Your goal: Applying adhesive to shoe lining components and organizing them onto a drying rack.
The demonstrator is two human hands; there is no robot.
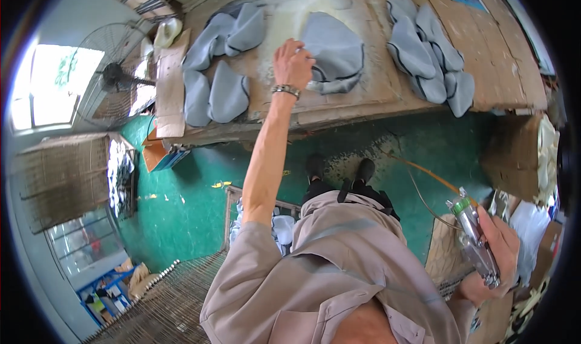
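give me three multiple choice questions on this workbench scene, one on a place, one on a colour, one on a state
1. Where is the left hand?
A. on the floor
B. on a grey padded piece on the wooden bench
C. on the fan

2. What colour is the floor?
A. green
B. red
C. white

3. What is the right hand doing?
A. hanging empty
B. gripping a metal spray gun
C. resting flat on the bench

Answers: 1 B, its fingers rest at the grey piece's edge on the bench; 2 A, green shows below the bench; 3 B, its fingers wrap the gun, off to the side.
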